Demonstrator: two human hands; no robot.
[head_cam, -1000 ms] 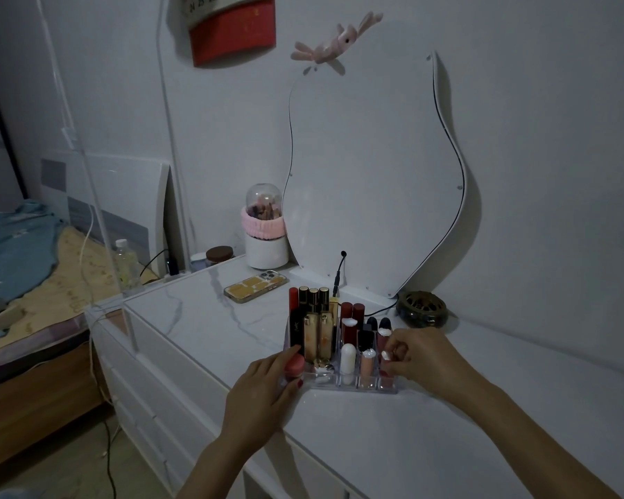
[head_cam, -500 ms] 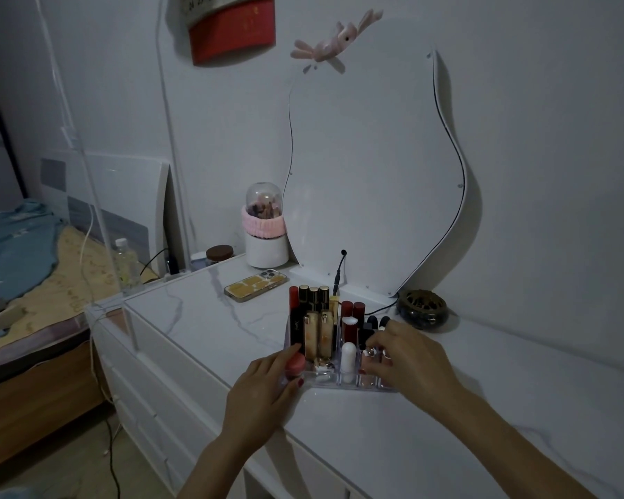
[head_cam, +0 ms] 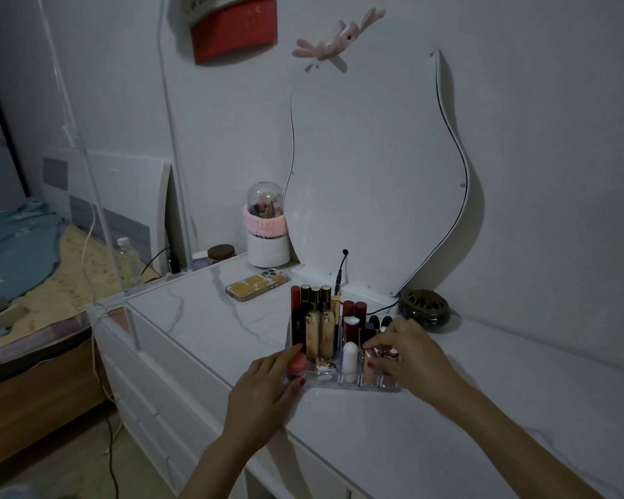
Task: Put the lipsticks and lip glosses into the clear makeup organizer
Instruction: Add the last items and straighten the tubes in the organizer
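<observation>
Two hands work at the organizer (head_cam: 343, 385) near the dresser's (head_cam: 447, 426) front edge. Our left hand (head_cam: 263, 387) curls around its left end, apparently bracing it. Our right hand (head_cam: 411, 358) pinches a gloss (head_cam: 370, 365) in the near-right slot, probably seating it among the upright lipsticks (head_cam: 317, 318).
</observation>
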